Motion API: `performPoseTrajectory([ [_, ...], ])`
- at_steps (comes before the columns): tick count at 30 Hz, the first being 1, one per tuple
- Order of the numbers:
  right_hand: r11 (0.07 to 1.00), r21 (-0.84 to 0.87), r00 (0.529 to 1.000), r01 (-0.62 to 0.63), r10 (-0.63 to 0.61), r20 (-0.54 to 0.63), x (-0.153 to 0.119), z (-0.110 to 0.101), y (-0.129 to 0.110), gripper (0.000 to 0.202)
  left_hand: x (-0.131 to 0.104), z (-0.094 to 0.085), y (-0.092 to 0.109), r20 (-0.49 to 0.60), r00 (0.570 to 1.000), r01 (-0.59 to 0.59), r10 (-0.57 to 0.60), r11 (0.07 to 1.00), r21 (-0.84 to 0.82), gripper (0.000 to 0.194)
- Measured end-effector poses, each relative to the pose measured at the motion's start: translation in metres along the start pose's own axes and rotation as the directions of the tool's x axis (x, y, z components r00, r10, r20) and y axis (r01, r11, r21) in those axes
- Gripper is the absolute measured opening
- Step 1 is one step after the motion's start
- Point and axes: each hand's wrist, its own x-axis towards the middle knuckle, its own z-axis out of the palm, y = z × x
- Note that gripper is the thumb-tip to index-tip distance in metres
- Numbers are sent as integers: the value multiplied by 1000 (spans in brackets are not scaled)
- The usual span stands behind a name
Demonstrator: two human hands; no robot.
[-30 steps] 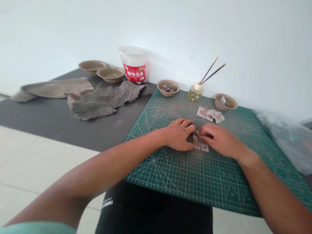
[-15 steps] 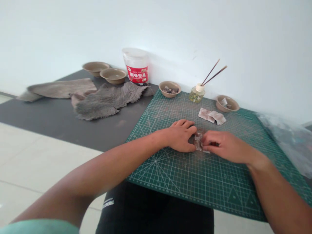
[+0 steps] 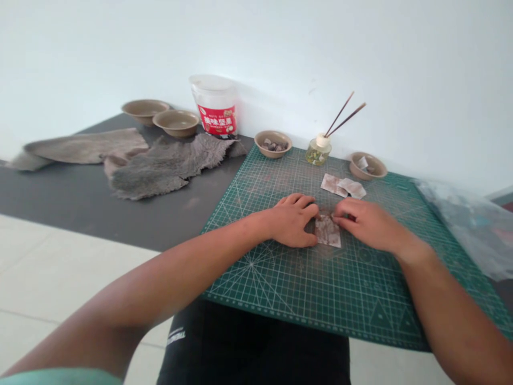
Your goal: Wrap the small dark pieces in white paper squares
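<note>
A small whitish square sheet [image 3: 328,233] with brown stains lies flat on the green cutting mat [image 3: 272,283]. My left hand [image 3: 295,220] rests on the mat, its fingers apart, thumb and fingertips at the sheet's left edge. Over the upper right corner of the sheet, my right hand [image 3: 363,222] is closed in a pinch; whatever lies between its fingertips is hidden. Just beyond my hands are two more stained pale sheets [image 3: 334,183], partly overlapping.
Along the wall stand a bowl of small brownish pieces [image 3: 273,154], a reed diffuser [image 3: 318,150], a bowl with pale scraps [image 3: 371,174] and a red-labelled tub [image 3: 216,109]. Two bowls [image 3: 176,131] and grey cloths [image 3: 156,168] lie left. A clear plastic bag [image 3: 468,219] covers the right edge.
My right hand has shifted up along the sheet to its upper corner, uncovering more of the stained surface. My left hand keeps its place at the sheet's left edge. The view has shifted slightly.
</note>
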Motion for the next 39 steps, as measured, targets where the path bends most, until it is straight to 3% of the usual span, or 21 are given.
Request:
performPoseTrajectory([
  [2,1000,27,999,0,-1,54,-1,0,-1,17,0,0,0,-3,1000,-15,15,1000,2,60],
  [5,985,136,982,102,-122,142,-2,1,-7,13,0,-1,-1,-2,999,-39,39,999,7,59],
  [10,999,21,999,32,-32,15,-2,1,-4,11,0,0,-2,-20,999,-28,28,1000,8,56],
  [14,988,107,983,110,-124,137,-1,1,-2,14,0,1,-2,-4,999,-40,40,999,-9,58],
  [18,999,25,999,42,-42,-7,0,1,-1,13,1,1,-2,5,1000,-8,8,1000,-8,61],
  [23,989,97,983,113,-126,135,1,1,-2,15,0,1,-2,-5,999,-44,44,999,-4,59],
  [27,999,23,999,44,-43,-16,2,0,0,12,0,2,-2,-5,1000,-23,23,1000,-7,63],
  [29,999,29,998,41,-42,36,1,-2,0,11,0,2,-2,-5,1000,-17,17,1000,-5,62],
  [32,981,154,970,119,-148,193,-1,-3,-5,15,0,1,-2,-5,999,-39,39,999,-8,60],
  [34,980,148,979,131,-151,139,-1,-1,-7,16,0,1,-1,-1,999,-38,38,999,-9,60],
  [37,998,15,998,56,-56,-8,0,0,-3,12,0,0,-1,-4,1000,-8,8,1000,-6,61],
  [39,997,16,996,75,-76,54,0,0,-1,13,0,0,-1,-4,1000,-14,14,1000,-6,60],
])
